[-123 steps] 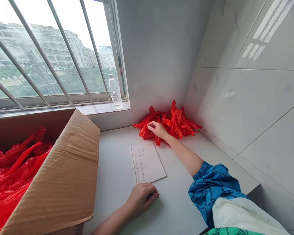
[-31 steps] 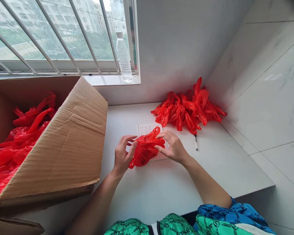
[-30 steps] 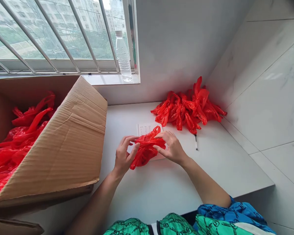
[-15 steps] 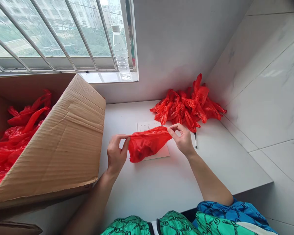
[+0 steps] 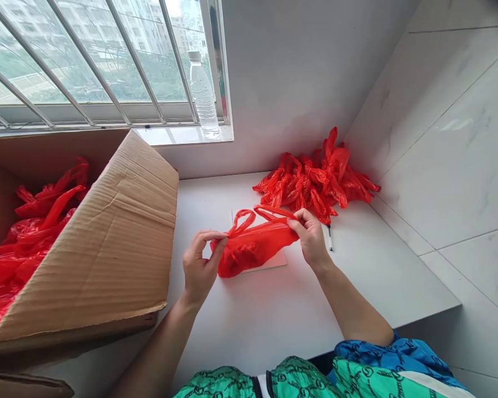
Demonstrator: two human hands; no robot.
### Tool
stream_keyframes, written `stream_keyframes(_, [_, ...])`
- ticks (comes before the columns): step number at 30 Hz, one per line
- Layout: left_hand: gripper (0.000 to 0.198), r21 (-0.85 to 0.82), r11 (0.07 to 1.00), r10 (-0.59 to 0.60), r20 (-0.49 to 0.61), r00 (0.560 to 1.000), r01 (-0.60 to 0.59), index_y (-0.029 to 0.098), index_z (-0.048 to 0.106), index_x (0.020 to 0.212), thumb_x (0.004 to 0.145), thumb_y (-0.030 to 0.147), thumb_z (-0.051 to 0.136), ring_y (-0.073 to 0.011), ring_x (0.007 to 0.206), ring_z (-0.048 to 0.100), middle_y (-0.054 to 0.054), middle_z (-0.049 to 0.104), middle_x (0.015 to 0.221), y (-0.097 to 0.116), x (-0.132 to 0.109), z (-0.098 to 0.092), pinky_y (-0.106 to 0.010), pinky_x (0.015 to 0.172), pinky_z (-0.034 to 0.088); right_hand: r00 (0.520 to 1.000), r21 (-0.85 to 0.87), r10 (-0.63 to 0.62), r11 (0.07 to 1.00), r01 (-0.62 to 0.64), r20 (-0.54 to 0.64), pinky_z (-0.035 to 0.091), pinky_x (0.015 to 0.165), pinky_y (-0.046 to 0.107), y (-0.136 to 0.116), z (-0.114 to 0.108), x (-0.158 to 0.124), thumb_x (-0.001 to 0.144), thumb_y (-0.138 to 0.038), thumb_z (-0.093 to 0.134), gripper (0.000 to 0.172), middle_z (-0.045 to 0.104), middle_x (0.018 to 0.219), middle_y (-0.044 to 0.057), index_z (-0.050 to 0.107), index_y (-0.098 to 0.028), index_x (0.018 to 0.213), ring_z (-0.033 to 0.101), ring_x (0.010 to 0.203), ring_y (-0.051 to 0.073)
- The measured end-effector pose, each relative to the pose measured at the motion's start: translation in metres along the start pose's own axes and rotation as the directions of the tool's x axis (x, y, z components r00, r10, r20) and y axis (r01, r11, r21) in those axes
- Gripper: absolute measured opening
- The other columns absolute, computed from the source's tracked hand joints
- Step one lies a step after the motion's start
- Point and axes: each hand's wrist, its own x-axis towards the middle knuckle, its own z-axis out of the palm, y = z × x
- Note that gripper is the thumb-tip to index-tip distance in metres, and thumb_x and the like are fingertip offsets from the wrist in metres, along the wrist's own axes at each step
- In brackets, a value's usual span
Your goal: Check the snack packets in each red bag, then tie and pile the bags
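Note:
A red plastic bag [image 5: 257, 246] is stretched between my two hands over the white table [image 5: 257, 320]. My left hand [image 5: 201, 262] pinches its left top corner between thumb and fingers. At the right top corner, my right hand [image 5: 311, 237] is closed on the bag's edge. Two loop handles stand up along the far side of the bag. Something dark and lumpy shows through the plastic at the bottom, but I cannot make out what it is. Beneath the bag lies a sheet of paper or a pad [image 5: 274, 261], mostly covered.
At the back right sits a pile of knotted red bags [image 5: 315, 179], with a pen [image 5: 330, 239] partly under it. A cardboard box [image 5: 103, 243] holding more red bags stands on the left. A water bottle [image 5: 203, 99] is on the windowsill, beside barred glass.
The bag's two handles have come up and spread into loops above its top edge. My right hand has shifted slightly right. Both hands keep hold of the bag.

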Motion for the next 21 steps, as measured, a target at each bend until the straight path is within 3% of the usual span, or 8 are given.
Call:
stream_keyframes(3, [0.017,-0.065,0.988,-0.143,-0.048,0.988,0.14,0.021,0.064,0.107,0.093,0.031,0.062,-0.0159,0.092,0.063,-0.003,0.065,0.096,-0.004,0.0,-0.003,-0.031,0.086,0.053,1.0,0.046,0.015,0.999,-0.016,0.011,0.044,0.056,0.028,-0.003,-0.007,0.005,0.089,-0.043,0.056,0.024,0.05,0.068,-0.003,0.045,-0.024,0.078,0.05,0.061,0.014])
stream_keyframes(6, [0.031,-0.061,0.993,-0.099,0.017,0.995,0.1,0.023,0.058,0.126,0.097,0.03,0.055,-0.0166,0.1,0.062,-0.006,0.063,0.105,-0.001,0.001,-0.003,-0.032,0.091,0.053,0.988,-0.058,-0.151,0.987,0.149,-0.031,0.052,0.074,0.036,-0.013,-0.01,0.001,0.091,-0.038,0.054,0.017,0.063,0.098,0.004,0.054,-0.025,0.102,0.062,0.086,0.021])
stream_keyframes(7, [0.029,-0.051,0.997,-0.06,0.054,0.997,0.062,0.024,0.059,0.126,0.098,0.028,0.053,-0.0165,0.1,0.062,-0.006,0.063,0.106,0.002,0.001,-0.003,-0.032,0.091,0.053,0.958,-0.116,-0.273,0.958,0.263,-0.087,0.053,0.082,0.04,-0.018,-0.01,-0.002,0.09,-0.035,0.056,0.022,0.063,0.108,0.007,0.054,-0.026,0.11,0.062,0.096,0.023])
stream_keyframes(9, [0.022,-0.047,0.999,0.004,0.115,0.993,0.002,0.023,0.064,0.115,0.099,0.024,0.049,-0.0159,0.097,0.062,-0.006,0.062,0.104,0.008,0.002,-0.004,-0.03,0.087,0.053,0.823,-0.248,-0.547,0.827,0.504,-0.151,0.051,0.089,0.045,-0.028,-0.009,-0.01,0.088,-0.028,0.059,0.028,0.061,0.114,0.008,0.053,-0.027,0.116,0.061,0.107,0.026])
stream_keyframes(12, [0.019,-0.112,0.994,0.027,0.145,0.989,-0.011,0.021,0.063,0.097,0.098,0.019,0.044,-0.0162,0.094,0.061,-0.006,0.06,0.101,0.016,0.001,-0.005,-0.031,0.085,0.052,0.666,-0.358,-0.739,0.598,0.717,0.099,0.05,0.082,0.041,-0.037,-0.003,-0.02,0.089,-0.019,0.059,0.024,0.067,0.099,0.005,0.056,-0.029,0.111,0.064,0.093,0.023])
stream_keyframes(14, [0.021,-0.153,0.988,0.029,0.17,0.985,-0.003,0.021,0.06,0.092,0.096,0.015,0.04,-0.0175,0.095,0.061,-0.006,0.061,0.103,0.019,-0.001,-0.005,-0.033,0.085,0.051,0.674,-0.398,-0.656,0.549,0.735,0.341,0.048,0.078,0.038,-0.037,0.004,-0.022,0.093,-0.02,0.055,0.014,0.069,0.09,0.002,0.059,-0.027,0.105,0.065,0.083,0.02])
stream_keyframes(16, [0.023,-0.172,0.985,0.038,0.198,0.98,-0.003,0.02,0.057,0.086,0.092,0.011,0.037,-0.0188,0.098,0.06,-0.007,0.062,0.105,0.02,-0.002,-0.007,-0.035,0.086,0.051,0.731,-0.497,-0.487,0.536,0.682,0.478,0.044,0.073,0.035,-0.03,0.011,-0.021,0.099,-0.024,0.047,0.014,0.069,0.08,0.003,0.06,-0.024,0.095,0.064,0.075,0.019])
stream_keyframes(21, [0.025,-0.147,0.985,0.131,0.299,0.945,-0.09,0.021,0.049,0.07,0.087,0.011,0.033,-0.0209,0.093,0.06,-0.005,0.069,0.097,0.024,0.003,-0.017,-0.043,0.096,0.046,0.868,-0.722,-0.188,0.49,0.489,0.46,0.033,0.052,0.032,-0.008,0.011,-0.014,0.097,-0.052,0.05,0.035,0.062,0.071,0.006,0.059,-0.021,0.087,0.056,0.057,0.021])
